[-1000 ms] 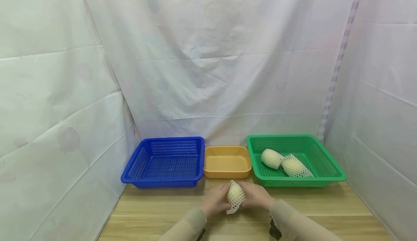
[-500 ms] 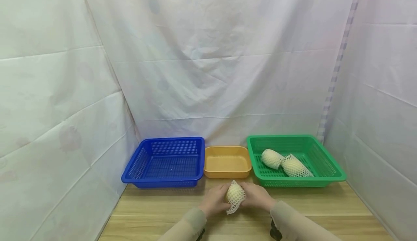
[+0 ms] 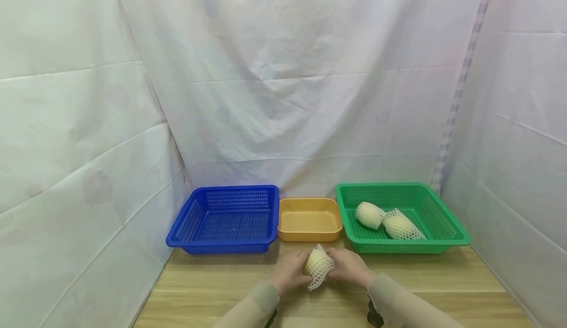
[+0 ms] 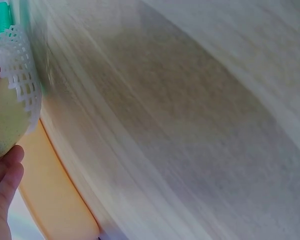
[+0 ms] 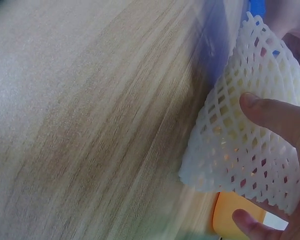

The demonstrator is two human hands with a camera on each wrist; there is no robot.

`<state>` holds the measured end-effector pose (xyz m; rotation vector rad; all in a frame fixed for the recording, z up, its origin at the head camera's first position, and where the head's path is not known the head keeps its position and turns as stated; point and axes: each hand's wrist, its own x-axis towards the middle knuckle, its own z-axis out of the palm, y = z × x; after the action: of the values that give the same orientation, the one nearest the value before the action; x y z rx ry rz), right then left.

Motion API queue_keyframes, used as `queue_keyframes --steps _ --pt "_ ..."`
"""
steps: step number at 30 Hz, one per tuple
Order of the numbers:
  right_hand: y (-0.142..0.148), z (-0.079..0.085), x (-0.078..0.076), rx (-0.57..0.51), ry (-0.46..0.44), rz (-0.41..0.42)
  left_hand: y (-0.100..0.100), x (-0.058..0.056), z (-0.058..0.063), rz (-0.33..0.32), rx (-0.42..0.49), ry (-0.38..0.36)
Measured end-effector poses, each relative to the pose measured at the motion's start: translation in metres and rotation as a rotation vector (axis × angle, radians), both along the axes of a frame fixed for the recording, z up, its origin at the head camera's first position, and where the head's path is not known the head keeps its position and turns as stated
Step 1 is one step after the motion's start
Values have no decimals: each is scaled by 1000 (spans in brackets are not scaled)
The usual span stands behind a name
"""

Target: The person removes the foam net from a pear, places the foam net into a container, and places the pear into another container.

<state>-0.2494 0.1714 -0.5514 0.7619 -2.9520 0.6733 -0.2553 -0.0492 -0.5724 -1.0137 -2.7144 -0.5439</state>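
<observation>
A pale yellow-green pear (image 4: 10, 117) with a short stem sits partly inside a white foam net sleeve (image 3: 322, 269), between my two hands. My left hand (image 3: 290, 271) holds the pear at its bare, stem end; its fingertips show against the skin in the left wrist view. From the other side my right hand (image 3: 350, 266) grips the net, the thumb (image 5: 272, 115) lying across the mesh in the right wrist view. The net flares loosely at its lower end. Both hands are low over the wooden table, in front of a small orange tray (image 3: 310, 237).
A blue basket (image 3: 221, 246) stands at the left, with nothing in it. In the green basket (image 3: 447, 214) at the right lie two net-wrapped fruits, a left one (image 3: 369, 215) and a right one (image 3: 400, 227). White cloth hangs at the back and sides.
A little more of the pear's bare skin shows on the left, where the net has shifted slightly off it. Both hands stay almost in place.
</observation>
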Motion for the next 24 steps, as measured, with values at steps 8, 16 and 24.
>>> queue_keyframes --steps 8,16,24 --pt "0 -2 0 -9 3 -1 -4 -1 0 -4 -8 0" --pt "0 -3 -3 19 65 15 -6 -3 -2 10 -6 6" --pt "3 -3 -3 62 79 6 -12 -1 1 18 3 22"
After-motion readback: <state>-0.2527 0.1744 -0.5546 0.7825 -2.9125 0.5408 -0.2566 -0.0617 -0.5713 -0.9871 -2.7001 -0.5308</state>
